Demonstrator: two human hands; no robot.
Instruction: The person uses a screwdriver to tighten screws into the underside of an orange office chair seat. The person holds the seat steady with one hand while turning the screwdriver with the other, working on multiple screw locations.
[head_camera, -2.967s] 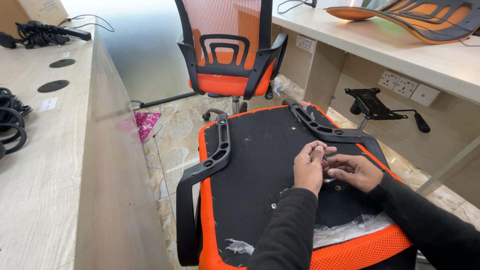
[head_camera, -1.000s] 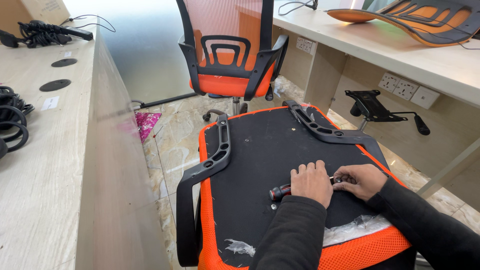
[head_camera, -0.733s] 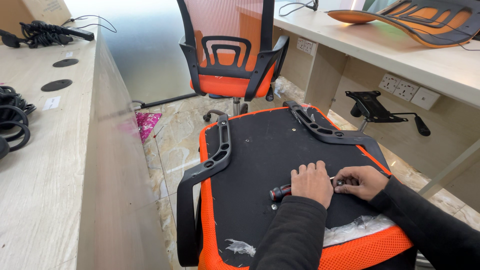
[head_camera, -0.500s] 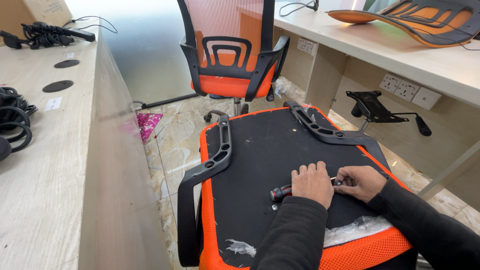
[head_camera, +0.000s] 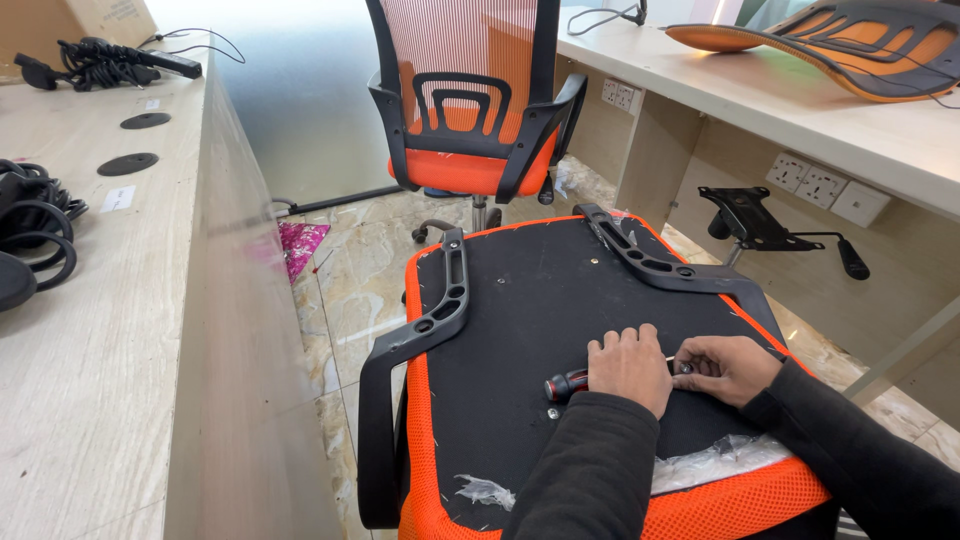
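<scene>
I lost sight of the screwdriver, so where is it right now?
In the head view, the screwdriver lies on the black underside of the upturned seat, lower centre, its handle sticking out left from under the left hand, beside the right hand.

You are wearing black long sleeves reaching down to both wrists; your two hands are showing bare.

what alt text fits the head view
Two hands work on an upturned orange chair seat: the left hand holds a screwdriver, the right hand pinches its tip. An assembled orange chair stands behind.
</scene>
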